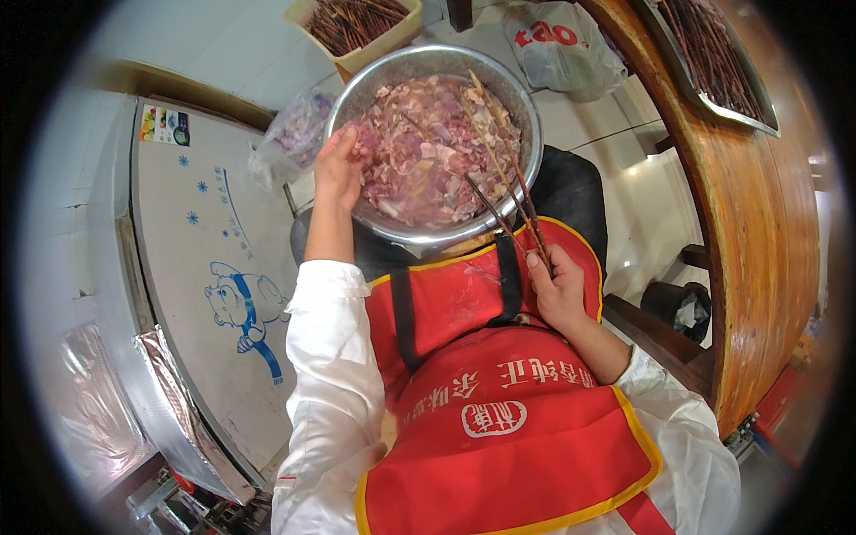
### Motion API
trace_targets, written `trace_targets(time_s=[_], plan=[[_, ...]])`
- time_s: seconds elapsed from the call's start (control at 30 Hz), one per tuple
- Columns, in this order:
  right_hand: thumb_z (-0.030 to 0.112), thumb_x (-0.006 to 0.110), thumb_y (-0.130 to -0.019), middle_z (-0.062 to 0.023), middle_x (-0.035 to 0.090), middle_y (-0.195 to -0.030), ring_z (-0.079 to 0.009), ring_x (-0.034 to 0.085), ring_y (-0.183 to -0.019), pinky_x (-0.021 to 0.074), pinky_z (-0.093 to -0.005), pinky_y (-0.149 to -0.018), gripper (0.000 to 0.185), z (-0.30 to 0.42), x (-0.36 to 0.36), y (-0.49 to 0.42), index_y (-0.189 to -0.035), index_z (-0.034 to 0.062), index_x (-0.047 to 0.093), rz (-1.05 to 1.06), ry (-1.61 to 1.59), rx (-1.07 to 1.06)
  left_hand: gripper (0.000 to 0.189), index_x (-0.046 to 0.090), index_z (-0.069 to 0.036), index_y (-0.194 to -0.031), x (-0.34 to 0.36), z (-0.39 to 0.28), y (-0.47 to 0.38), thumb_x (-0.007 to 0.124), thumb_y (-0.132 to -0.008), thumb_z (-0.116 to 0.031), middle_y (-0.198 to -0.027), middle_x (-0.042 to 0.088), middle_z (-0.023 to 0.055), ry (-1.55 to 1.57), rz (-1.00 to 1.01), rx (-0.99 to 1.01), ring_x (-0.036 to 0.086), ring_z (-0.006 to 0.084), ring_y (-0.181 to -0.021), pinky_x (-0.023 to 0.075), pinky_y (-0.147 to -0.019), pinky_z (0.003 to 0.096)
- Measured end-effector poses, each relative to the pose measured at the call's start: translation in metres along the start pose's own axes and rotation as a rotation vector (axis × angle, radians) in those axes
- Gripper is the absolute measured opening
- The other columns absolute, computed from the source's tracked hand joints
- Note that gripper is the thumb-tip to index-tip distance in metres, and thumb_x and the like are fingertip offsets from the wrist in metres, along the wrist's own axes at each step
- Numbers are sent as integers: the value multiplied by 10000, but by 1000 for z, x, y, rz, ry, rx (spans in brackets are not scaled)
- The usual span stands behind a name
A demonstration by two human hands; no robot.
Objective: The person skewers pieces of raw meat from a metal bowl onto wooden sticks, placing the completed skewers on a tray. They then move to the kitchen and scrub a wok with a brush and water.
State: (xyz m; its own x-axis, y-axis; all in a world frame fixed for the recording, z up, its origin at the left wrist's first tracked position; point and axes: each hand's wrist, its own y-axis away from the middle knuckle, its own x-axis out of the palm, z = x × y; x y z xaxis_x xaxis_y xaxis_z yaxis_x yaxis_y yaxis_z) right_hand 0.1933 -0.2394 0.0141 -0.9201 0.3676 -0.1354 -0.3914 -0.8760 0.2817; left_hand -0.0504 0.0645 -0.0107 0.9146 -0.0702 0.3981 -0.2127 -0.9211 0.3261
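A large round steel basin (448, 236) of cut raw meat pieces (428, 154) in some liquid stands before me, over my knees. At its left rim, my left hand (340, 167) has its fingers closed on a clump of raw meat (364, 139). Near the basin's lower right edge, my right hand (558, 281) grips several thin dark sticks (525, 190). They fan out from the fist, and their far ends reach over the meat. A red apron (495, 414) with yellow edging and white writing covers my front.
Behind the basin is a cream plastic tub (374, 52) full of similar sticks. Bagged meat (301, 130) lies left, beside a white freezer (200, 234). At right, a wooden table (742, 247) holds a metal tray (769, 124) of sticks. A plastic bag (565, 53) and black bin (669, 301) are on the floor.
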Motion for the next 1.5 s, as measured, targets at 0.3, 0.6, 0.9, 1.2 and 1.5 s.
trace_targets(time_s=[0.3, 0.6, 0.9, 1.2, 1.5], plan=[[170, 601, -957, 1, 457, -644, -66, 420, -618, 369, -261, -545, 168, 11, 3, 4, -880, 22, 585, 23, 158, -140, 220, 591, -1, -1133, 6, 10, 13, 555, -935, -92, -1095, 652, 129, -47, 1, 132, 646, 250, -987, 511, -850, 324], [180, 609, -952, -3, 474, -642, -72, 435, -605, 376, -266, -542, 170, 9, 8, 4, -884, 25, 588, 83, 189, -111, 186, 583, -42, -1093, -3, 14, 16, 526, -999, -192, -1039, 671, 127, 211, 1, 5, 674, 232, -954, 567, -779, 330], [165, 625, -937, -33, 488, -609, -100, 454, -562, 381, -286, -520, 159, 14, 10, 7, -860, 33, 579, 71, 276, -200, 246, 569, -22, -1150, -3, 10, 19, 576, -972, -192, -1059, 668, 158, 240, 67, 60, 668, 269, -963, 542, -804, 341], [150, 639, -921, -84, 508, -601, -142, 486, -531, 396, -306, -511, 140, 18, 10, 6, -872, 28, 589, 89, 341, -216, 224, 615, -1, -1120, -7, 16, 16, 572, -977, -168, -1006, 679, 142, 294, 6, 97, 673, 268, -951, 548, -827, 353], [119, 641, -912, -92, 489, -583, -139, 470, -511, 384, -302, -493, 138, 18, 10, 2, -832, 21, 587, 99, 373, -205, 235, 622, 5, -1117, 1, 19, 20, 623, -951, -160, -953, 685, 120, 140, -66, 115, 675, 215, -880, 542, -786, 325]])
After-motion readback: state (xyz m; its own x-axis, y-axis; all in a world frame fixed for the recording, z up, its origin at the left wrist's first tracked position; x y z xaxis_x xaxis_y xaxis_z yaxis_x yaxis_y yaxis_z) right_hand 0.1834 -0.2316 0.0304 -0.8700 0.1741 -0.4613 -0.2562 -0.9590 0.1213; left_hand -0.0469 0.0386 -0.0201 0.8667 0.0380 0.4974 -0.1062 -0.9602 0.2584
